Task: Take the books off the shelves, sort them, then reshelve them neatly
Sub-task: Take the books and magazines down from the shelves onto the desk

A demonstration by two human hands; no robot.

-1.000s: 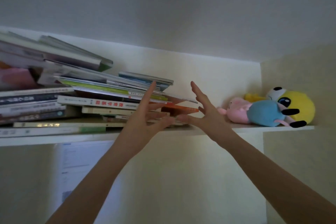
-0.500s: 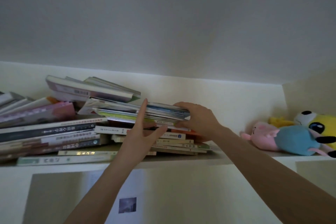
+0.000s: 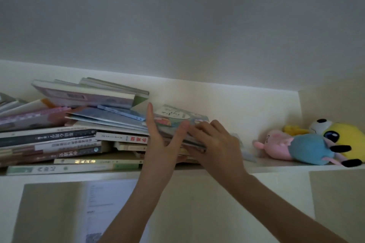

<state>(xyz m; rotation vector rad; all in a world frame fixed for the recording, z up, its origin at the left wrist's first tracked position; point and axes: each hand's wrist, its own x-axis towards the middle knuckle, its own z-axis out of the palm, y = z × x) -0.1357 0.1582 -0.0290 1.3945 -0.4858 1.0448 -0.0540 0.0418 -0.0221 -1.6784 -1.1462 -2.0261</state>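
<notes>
1. A pile [image 3: 79, 140] of books lies flat and skewed, spines outward, on the left half of the shelf [image 3: 276, 166], up to its front edge.
2. The left hand [image 3: 158, 140] has its fingers straight and thumb spread, and presses against the left side of a thin book [image 3: 173, 116].
3. That book sits tilted on the pile's right end, mid-shelf.
4. The right hand [image 3: 215, 144] grips the book's right edge, fingers curled over the cover.
5. Two plush toys [image 3: 302, 148] lie at the shelf's right end, apart from the hands.

Two bare, sleeveless forearms [image 3: 126, 213]
</notes>
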